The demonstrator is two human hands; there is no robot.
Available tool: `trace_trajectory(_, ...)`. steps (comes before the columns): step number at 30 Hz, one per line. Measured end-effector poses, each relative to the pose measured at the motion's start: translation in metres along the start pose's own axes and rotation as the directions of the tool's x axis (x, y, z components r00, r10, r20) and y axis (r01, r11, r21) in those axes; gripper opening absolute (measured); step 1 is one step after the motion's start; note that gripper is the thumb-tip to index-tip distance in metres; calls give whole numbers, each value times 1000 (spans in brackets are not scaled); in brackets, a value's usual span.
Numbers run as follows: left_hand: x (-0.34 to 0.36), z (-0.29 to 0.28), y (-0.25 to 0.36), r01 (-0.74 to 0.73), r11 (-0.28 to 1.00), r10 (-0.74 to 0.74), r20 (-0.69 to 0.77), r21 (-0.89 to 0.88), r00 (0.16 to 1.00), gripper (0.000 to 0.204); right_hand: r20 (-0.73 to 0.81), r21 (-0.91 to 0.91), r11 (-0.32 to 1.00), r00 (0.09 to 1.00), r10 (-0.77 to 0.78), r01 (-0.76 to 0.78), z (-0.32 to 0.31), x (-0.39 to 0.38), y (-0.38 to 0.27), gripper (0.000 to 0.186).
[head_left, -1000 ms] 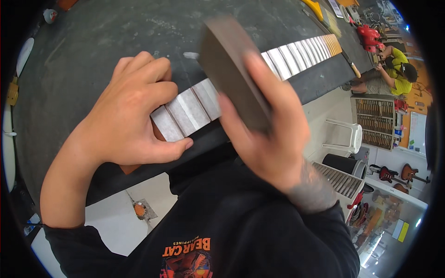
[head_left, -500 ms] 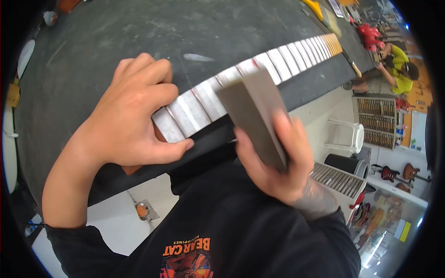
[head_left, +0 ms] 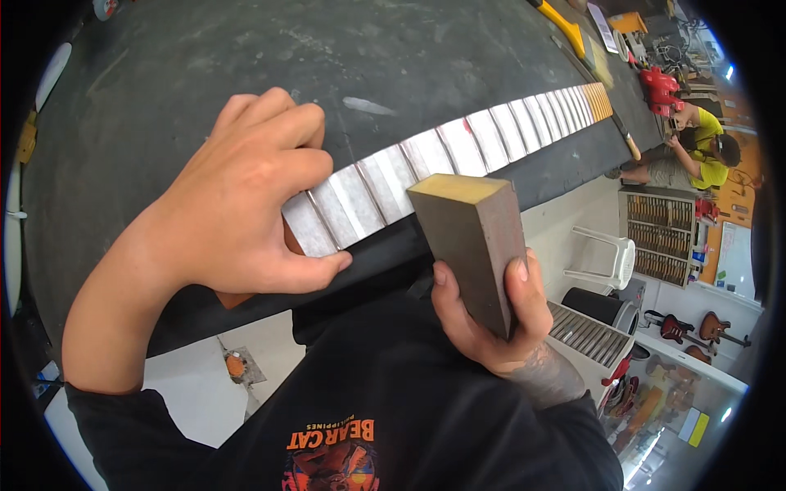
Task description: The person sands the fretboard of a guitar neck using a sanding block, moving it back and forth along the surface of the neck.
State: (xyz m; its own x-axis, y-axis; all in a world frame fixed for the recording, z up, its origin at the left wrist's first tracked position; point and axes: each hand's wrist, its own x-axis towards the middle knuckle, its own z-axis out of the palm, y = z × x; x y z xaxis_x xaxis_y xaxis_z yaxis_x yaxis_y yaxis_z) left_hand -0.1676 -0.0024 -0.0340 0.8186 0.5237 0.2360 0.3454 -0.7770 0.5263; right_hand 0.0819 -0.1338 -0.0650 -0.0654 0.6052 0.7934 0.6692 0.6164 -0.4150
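A guitar neck [head_left: 422, 164] lies across the dark bench, its metal frets showing between strips of pale masking tape. My left hand [head_left: 250, 184] is closed round the neck's near-left end, with the thumb along the front edge and the fingers curled over the far edge. In my right hand [head_left: 487, 323] is a sanding sponge [head_left: 463, 241], a block with grey-brown faces and a yellow end. It stands tilted up in front of the neck, overlapping its front edge in view. Whether the two touch, I cannot tell.
On the dark bench top [head_left: 221, 49], a yellow-handled brush [head_left: 565, 29] and a wooden-handled tool [head_left: 629, 146] lie beyond the neck's far end. A red vise [head_left: 660, 90] stands farther right, near a person in a yellow shirt [head_left: 711, 147]. A white stool [head_left: 602, 258] is on the floor.
My right hand has drawn the sanding sponge back toward me and tipped it, so its yellow end now shows. More of the taped neck is uncovered. My left hand keeps its grip.
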Motion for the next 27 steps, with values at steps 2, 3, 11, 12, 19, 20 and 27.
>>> trace_trajectory(2, -1, 0, -2, 0, 1000, 0, 17, 2, 1000, 51, 6, -37, 999, 1000, -7, 7, 12, 11, 2, 73)
trace_trajectory(3, 0, -1, -3, -1, 1000, 0, 24, 10, 1000, 51, 58, -93, 996, 998, -4, 10, 21, 27, 5, 71)
trace_trajectory(11, 0, -2, -2, -9, 999, 9, 5, 48, 1000, 52, 54, -113, 993, 998, -12, 18, 12, 16, 4, 68)
trace_trajectory(12, 2, -4, 1, -15, 999, 15, 20, 45, 1000, 52, 14, -93, 996, 1000, -3, 4, -1, 2, -4, 68)
trace_trajectory(19, -7, -10, 6, 14, 990, -21, 49, 142, 999, 54, 165, -152, 988, 986, 36, -11, -41, 7, -36, 81)
trace_trajectory(20, -5, -10, 8, 39, 985, -49, 54, 168, 997, 62, 137, -150, 988, 989, 47, -26, -43, 4, -37, 81)
trace_trajectory(27, -30, -27, 18, 104, 969, -127, 90, 226, 988, 96, 92, -113, 994, 996, 5, 5, -26, 10, -30, 82)
